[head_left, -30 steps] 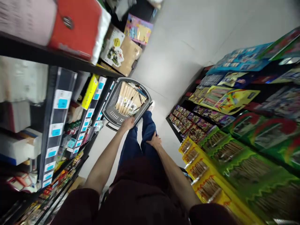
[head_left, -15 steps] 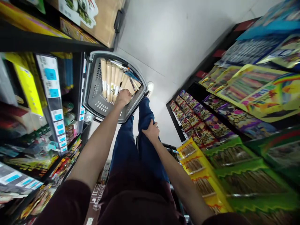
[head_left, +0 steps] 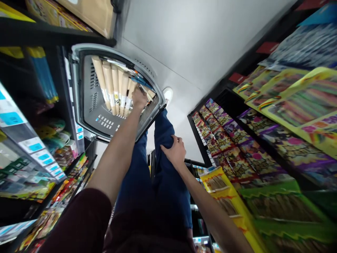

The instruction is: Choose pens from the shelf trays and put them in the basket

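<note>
My left hand (head_left: pixel 139 98) reaches into a grey plastic basket (head_left: pixel 88 119) with its fingers curled. A small dark-and-grey item (head_left: pixel 142 90) shows at the fingers, too blurred to name. Beside this hand stand several pale wooden rods (head_left: pixel 115 88) with white labels, leaning in a row. Blue-and-dark slim packages (head_left: pixel 143 81) lie along the basket's far side. On the knee of my blue trousers (head_left: pixel 164 128) rests my right hand (head_left: pixel 176 151), open, its thumb apart from the fingers and nothing held.
Shelves with price tags (head_left: pixel 34 144) rise on the left, close to the basket. A cardboard box (head_left: pixel 97 15) sits at the upper left. Hanging snack packets (head_left: pixel 226 140) line the right side. Grey floor (head_left: pixel 179 35) runs ahead, with my white shoe (head_left: pixel 167 95) on it.
My left hand has moved deeper among the basket's contents, and a dark item now shows at its fingers. The view has shifted closer to the basket. My right hand stays on the knee.
</note>
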`<action>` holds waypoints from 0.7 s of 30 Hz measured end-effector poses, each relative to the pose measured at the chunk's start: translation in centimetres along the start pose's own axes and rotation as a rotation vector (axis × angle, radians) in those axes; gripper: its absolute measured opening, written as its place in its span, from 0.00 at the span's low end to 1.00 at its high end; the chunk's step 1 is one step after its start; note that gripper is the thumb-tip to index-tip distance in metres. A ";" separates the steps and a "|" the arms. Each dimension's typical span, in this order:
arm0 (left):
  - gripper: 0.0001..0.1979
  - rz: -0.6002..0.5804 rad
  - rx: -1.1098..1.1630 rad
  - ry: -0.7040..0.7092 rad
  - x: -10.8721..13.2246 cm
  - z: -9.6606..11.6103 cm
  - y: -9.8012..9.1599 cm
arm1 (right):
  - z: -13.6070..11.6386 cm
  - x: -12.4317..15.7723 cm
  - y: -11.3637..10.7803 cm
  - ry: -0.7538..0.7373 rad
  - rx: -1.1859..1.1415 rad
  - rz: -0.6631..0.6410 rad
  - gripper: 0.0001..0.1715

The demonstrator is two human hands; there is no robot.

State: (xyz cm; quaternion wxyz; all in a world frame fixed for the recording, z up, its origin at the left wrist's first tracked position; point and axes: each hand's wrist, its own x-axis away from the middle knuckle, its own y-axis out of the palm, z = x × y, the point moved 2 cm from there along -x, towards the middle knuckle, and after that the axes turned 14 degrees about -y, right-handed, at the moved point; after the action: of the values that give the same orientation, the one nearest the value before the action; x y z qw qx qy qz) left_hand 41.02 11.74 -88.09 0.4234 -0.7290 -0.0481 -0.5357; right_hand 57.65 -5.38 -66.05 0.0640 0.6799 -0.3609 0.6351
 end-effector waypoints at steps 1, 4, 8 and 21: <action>0.13 0.010 0.008 -0.001 -0.3 -0.2 0.3 | 0.0 -0.1 -0.1 0.005 -0.007 0.003 0.37; 0.10 0.012 -0.001 0.012 -0.4 -0.5 0.5 | 0.0 -0.3 -0.2 0.012 -0.021 0.003 0.35; 0.11 0.060 0.036 0.003 0.6 -0.8 -0.4 | -0.3 -0.5 -0.1 0.009 -0.015 0.015 0.34; 0.18 0.248 -0.116 0.329 4.8 0.9 -9.0 | -0.2 -0.6 -0.1 -0.026 0.010 0.013 0.32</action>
State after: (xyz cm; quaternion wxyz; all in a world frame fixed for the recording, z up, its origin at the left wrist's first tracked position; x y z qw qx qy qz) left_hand 38.99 16.21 -79.08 0.4457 -0.6553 0.1426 -0.5930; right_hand 57.60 -4.94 -66.46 0.0517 0.6862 -0.3630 0.6283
